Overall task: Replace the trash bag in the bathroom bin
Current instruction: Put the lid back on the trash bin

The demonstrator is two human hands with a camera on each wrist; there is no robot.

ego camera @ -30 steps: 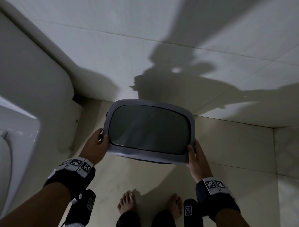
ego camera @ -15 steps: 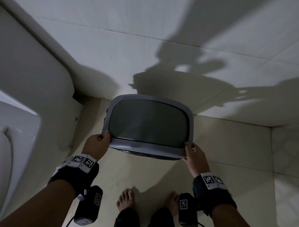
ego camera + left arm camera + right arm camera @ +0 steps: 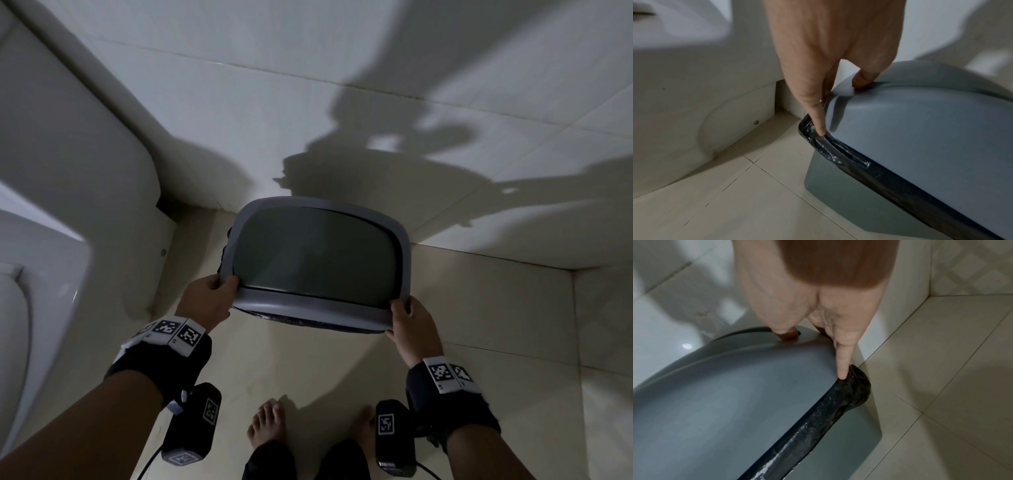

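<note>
Head view: grey bin lid point(image 3: 318, 260) held at both near corners, front edge tipped up off the bin, sitting on the tile floor point(image 3: 479, 308) by the wall corner, just right of the toilet point(image 3: 68, 205). Left hand point(image 3: 205, 301) gripping lid's near-left corner, thumb on top, fingers curled under the rim. Right hand point(image 3: 412, 322) clamped on near-right corner, same way. Thin strip of black trash bag point(image 3: 301, 320) showing under lid's front edge. Bare feet point(image 3: 267, 425) below, wrist bands w/ printed markers on both arms.

Left wrist view: left hand point(image 3: 830, 48) from behind, thumb tip pressed on top of lid point(image 3: 920, 129), index finger point(image 3: 816, 116) straight down along the lid corner, tip touching the bag point(image 3: 838, 155). Bag folded over the rim of the grey bin point(image 3: 838, 194), pinched betw. lid and bin. Toilet base point(image 3: 705, 97) near, on the left; floor tile point(image 3: 735, 203) below.

Right wrist view: right hand point(image 3: 813, 296) on the lid point(image 3: 735, 394) corner, thumb on top, index finger point(image 3: 844, 363) stretched down, tip at the bunched bag point(image 3: 855, 389) at the corner. Other fingers hidden behind lid edge, can't tell how curled. Bag strip running along under the lid rim, bin wall point(image 3: 849, 443) beneath it.
</note>
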